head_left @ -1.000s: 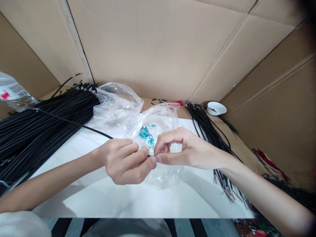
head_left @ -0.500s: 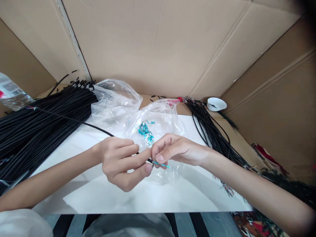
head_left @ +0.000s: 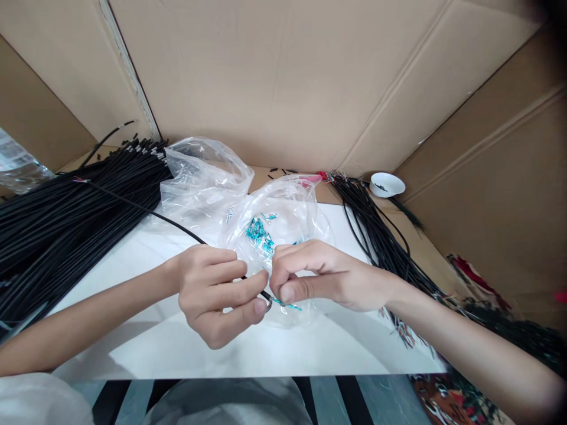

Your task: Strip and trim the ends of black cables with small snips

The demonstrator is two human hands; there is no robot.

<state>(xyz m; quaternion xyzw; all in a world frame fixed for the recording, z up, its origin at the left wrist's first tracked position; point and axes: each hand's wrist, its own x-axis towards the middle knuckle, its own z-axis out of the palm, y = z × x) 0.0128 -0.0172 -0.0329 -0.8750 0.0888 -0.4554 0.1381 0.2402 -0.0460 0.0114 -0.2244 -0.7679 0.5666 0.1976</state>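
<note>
Cable (head_left: 155,213) in black slanted from above a large bundle of black cables (head_left: 88,230) down to the left hand (head_left: 217,295), whose thumb and forefinger pinched it near its end, the other fingers loosely curled. From that end a teal strand (head_left: 290,306) stuck out just below the right hand (head_left: 323,260), its thumb and forefinger bent almost together; whether they gripped the strand could not be made out. Both hands were over the white bench (head_left: 177,351), in front of a clear bag (head_left: 292,203) with small teal pieces (head_left: 260,235) in or on it. A second clear bag (head_left: 208,177) sat farther left. Another cable bundle (head_left: 376,230) lay at the right, near a white bowl (head_left: 394,180) holding dark bits (head_left: 380,188), with cardboard panels (head_left: 266,88) behind
</note>
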